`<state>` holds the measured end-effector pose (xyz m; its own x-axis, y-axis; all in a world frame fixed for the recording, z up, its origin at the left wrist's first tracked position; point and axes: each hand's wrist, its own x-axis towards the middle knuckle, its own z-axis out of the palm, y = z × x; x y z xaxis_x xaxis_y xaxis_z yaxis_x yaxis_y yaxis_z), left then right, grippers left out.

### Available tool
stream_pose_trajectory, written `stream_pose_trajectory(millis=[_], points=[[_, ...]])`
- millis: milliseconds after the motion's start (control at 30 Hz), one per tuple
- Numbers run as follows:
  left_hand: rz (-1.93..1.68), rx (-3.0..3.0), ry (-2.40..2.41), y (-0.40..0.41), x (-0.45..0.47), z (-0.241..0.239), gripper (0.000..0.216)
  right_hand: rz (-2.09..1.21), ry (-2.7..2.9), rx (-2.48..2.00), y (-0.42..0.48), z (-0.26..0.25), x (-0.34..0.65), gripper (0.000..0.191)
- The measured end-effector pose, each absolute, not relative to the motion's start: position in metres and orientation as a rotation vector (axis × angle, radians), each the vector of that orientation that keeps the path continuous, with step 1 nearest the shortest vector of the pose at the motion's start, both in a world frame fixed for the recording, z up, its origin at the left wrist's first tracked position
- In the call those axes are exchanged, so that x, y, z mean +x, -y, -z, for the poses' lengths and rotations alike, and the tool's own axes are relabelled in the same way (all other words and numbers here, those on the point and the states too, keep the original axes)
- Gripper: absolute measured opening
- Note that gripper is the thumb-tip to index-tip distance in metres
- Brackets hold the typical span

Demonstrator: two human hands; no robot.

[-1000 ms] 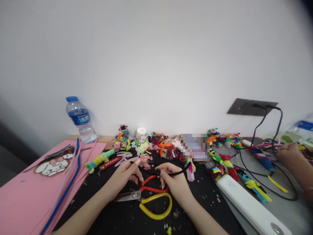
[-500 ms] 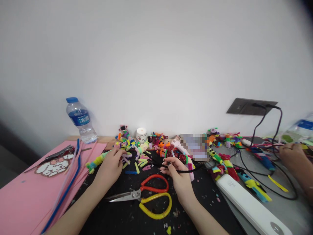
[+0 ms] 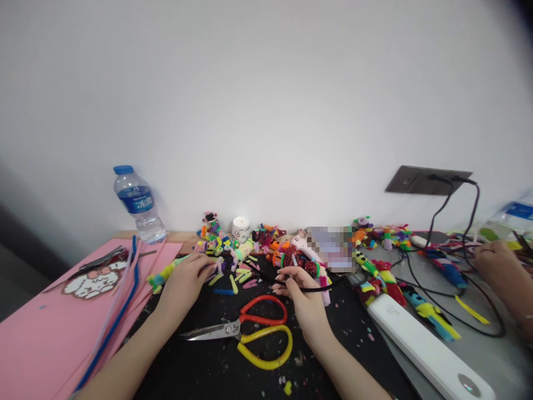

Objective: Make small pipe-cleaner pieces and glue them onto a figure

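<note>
My right hand (image 3: 303, 295) is closed, thumb and fingers pinched on a black pipe cleaner (image 3: 318, 289) that sticks out on both sides. My left hand (image 3: 189, 276) lies among small cut pieces, its fingers bent together; whatever they grip is hidden. Beside those fingertips are short lavender, yellow and pink pipe cleaner pieces (image 3: 242, 274). A yellow-green fuzzy figure (image 3: 161, 276) rests behind my left wrist. Between my forearms lie scissors (image 3: 239, 329) with one red and one yellow handle, on a black mat (image 3: 200, 366).
A water bottle (image 3: 139, 203) leans on the wall at left, behind pink sheets (image 3: 37, 344) carrying long pipe cleaners (image 3: 112, 328). Fuzzy figures (image 3: 291, 258) line the back. At right are a white elongated device (image 3: 428, 347), black cables (image 3: 416, 280) and another person's hand (image 3: 497, 269).
My left fingertips have shifted slightly right among the cut pieces. My right hand stays nearly in place with the black pipe cleaner. The other person's hand at right has moved a little.
</note>
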<state>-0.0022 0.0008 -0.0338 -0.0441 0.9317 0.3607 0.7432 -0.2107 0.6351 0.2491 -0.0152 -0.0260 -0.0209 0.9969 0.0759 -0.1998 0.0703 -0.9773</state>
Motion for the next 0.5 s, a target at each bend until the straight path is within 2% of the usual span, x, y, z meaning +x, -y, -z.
stream_pose_trajectory(millis=[267,500], points=[[-1.07,2.095,-1.818,-0.002,0.0,0.035,0.01,-1.255,1.086,-0.997,0.015,0.025,0.25,0.019],[-1.38,1.775,-1.811,0.006,0.011,0.026,0.004,-1.215,1.099,-1.01,0.014,0.027,0.251,0.018]])
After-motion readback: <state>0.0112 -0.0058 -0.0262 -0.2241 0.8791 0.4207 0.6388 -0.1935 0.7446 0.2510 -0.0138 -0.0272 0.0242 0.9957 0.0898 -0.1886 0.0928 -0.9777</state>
